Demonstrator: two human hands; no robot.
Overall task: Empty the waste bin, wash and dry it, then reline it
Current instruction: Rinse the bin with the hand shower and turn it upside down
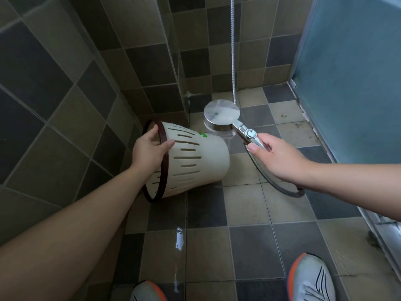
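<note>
A cream plastic waste bin (pixel 201 161) with slotted sides and a dark brown rim is tipped on its side above the tiled floor, its mouth facing left and its base to the right. My left hand (pixel 149 151) grips the rim at the top, thumb outside on the wall. My right hand (pixel 275 158) holds the chrome handle of a round shower head (pixel 221 116), which hangs just above and behind the bin's base, its face turned down. Water seems to run from the head onto the bin. The bin's inside is hidden.
A metal shower hose (pixel 233 51) hangs down the tiled wall and loops on the floor at right. A frosted blue glass door (pixel 351 72) and its metal track (pixel 382 227) close off the right side. My two shoes (pixel 312 279) stand at the bottom edge. Tiled walls meet in the corner behind the bin.
</note>
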